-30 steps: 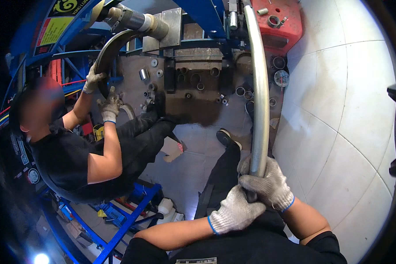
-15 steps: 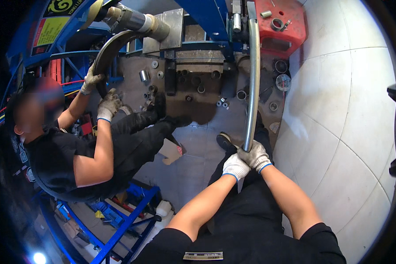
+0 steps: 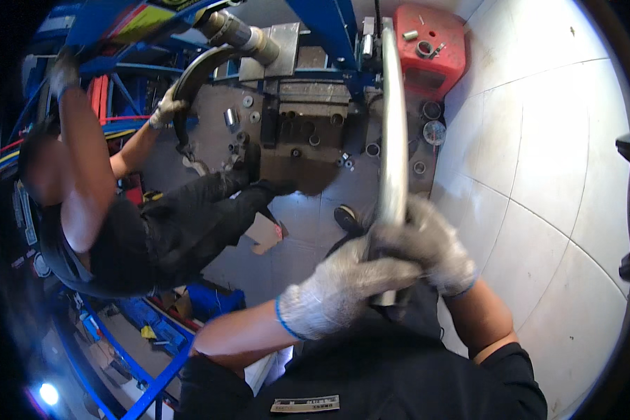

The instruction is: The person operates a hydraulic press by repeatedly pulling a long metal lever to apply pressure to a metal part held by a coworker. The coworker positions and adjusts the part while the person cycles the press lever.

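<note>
Down at six o'clock from the machine, close in front of my chest, both my gloved hands are wrapped around the near end of a long silver metal pipe (image 3: pixel 393 140). My left hand (image 3: pixel 343 283) is clamped across it from the nine o'clock side, fingers curled fully round, and my right hand (image 3: pixel 434 245) is closed on it just above, the two gloves touching one another. From my grip the pipe runs straight away toward twelve o'clock, over the grey floor plate (image 3: pixel 297 150) with its bolt holes, and its far end meets the blue steel frame (image 3: pixel 329 28) beside the red metal box (image 3: pixel 434 52); I cannot tell how it is seated there. To do this well, I judge I should keep my hands stacked tight, my wrists in line with the pipe, and move it slowly from the shoulders, so the far end does not swing into the loose round fittings (image 3: pixel 432 129) lying at about one o'clock on the plate. At ten o'clock from me a co-worker in dark clothing sits low against the frame, one gloved hand (image 3: pixel 164 112) on a curved dark hose (image 3: pixel 203 66) that leads up to a thick coupling (image 3: pixel 241 35), the other arm raised to the frame. Their legs stretch toward the pipe's line, so I would watch that side and keep the pipe well apart from them.
</note>
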`<action>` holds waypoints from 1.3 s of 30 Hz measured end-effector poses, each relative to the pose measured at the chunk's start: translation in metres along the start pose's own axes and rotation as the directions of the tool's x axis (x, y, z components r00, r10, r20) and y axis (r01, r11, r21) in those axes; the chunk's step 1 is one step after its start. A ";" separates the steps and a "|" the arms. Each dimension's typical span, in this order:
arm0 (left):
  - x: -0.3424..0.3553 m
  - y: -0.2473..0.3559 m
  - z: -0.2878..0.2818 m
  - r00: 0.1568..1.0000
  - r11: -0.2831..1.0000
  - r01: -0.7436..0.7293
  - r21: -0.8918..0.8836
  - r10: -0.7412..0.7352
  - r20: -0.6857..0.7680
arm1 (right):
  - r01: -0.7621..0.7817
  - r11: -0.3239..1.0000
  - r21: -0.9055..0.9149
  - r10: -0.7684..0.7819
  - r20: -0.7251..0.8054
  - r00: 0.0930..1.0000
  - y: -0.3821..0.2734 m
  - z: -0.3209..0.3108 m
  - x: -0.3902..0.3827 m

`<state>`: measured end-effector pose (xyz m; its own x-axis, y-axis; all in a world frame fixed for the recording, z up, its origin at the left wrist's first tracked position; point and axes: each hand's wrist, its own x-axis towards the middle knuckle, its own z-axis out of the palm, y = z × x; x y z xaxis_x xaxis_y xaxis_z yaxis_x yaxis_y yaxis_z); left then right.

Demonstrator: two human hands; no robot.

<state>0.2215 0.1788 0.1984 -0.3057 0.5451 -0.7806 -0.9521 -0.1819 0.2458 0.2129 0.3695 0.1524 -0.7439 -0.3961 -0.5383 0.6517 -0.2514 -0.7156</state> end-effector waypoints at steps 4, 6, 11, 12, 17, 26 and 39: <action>0.011 0.025 0.022 0.970 0.910 0.216 0.353 -0.159 -0.184 | -0.238 0.967 0.093 0.245 -0.085 0.966 -0.015 0.013 0.013; 0.035 0.009 0.024 0.816 0.758 0.473 0.448 -0.186 -0.547 | -0.541 0.798 -0.266 0.462 -0.307 0.832 0.011 0.018 0.025; 0.059 -0.040 0.008 0.903 0.770 0.226 0.597 0.064 -0.424 | -0.407 0.911 0.063 0.412 -0.167 0.896 0.058 -0.002 0.023; 0.059 -0.046 0.004 0.894 0.735 0.275 0.619 0.042 -0.447 | -0.368 0.925 0.097 0.379 -0.143 0.914 0.062 -0.005 0.022; 0.063 -0.060 -0.013 0.909 0.755 0.238 0.611 0.049 -0.415 | -0.361 0.924 0.128 0.376 -0.127 0.918 0.072 -0.005 0.024; 0.074 -0.067 -0.025 0.938 0.775 0.190 0.603 0.038 -0.345 | -0.347 0.929 0.125 0.362 -0.118 0.925 0.090 -0.011 0.028; 0.097 -0.093 -0.048 0.923 0.750 0.170 0.639 0.106 -0.371 | -0.296 0.954 0.041 0.299 -0.148 0.943 0.137 -0.023 0.042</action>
<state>0.2812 0.2092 0.0721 -0.3803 0.1802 -0.9071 -0.7715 0.4790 0.4186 0.2680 0.3388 0.0213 -0.5282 -0.3182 -0.7872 0.8483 -0.1585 -0.5052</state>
